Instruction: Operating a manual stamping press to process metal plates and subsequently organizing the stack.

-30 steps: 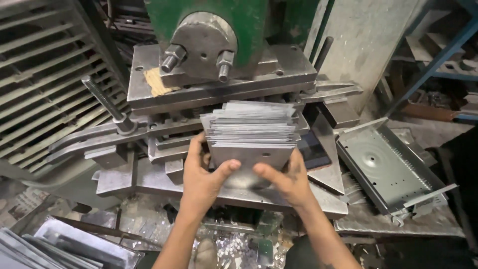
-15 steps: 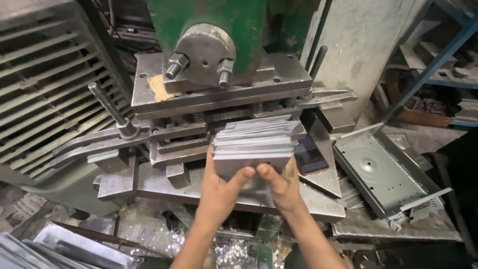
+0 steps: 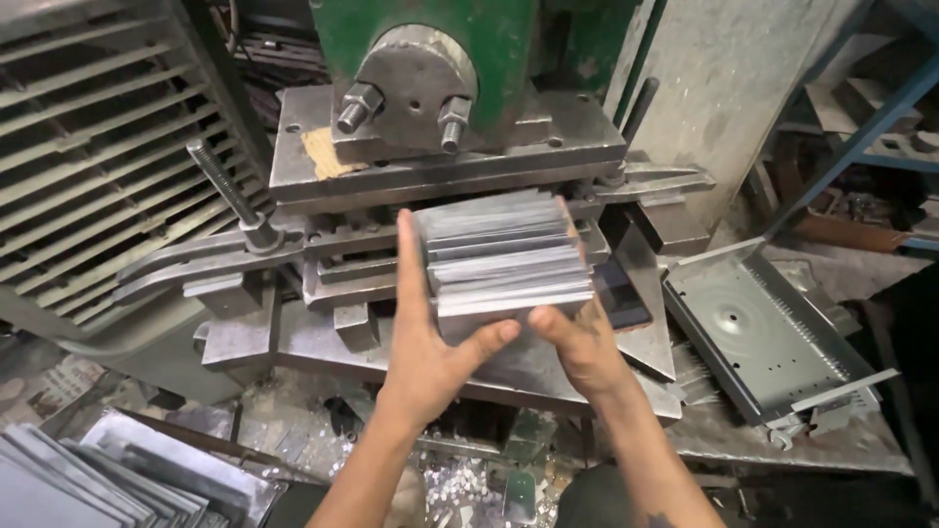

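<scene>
Both grips are closed on one stack of metal plates: our left hand presses flat against its left side with the thumb under the front edge, and our right hand clamps the right side. We hold the stack just in front of the green press, above its steel bed. A grey sheet-metal tray lies to the right, more plates at lower left.

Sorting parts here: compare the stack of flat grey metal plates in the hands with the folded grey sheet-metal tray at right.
The stack of flat grey metal plates is many plain sheets, held by both hands; the folded grey sheet-metal tray is one piece, lying untouched. The tray has raised edges and holes. Both are bare grey metal.
</scene>
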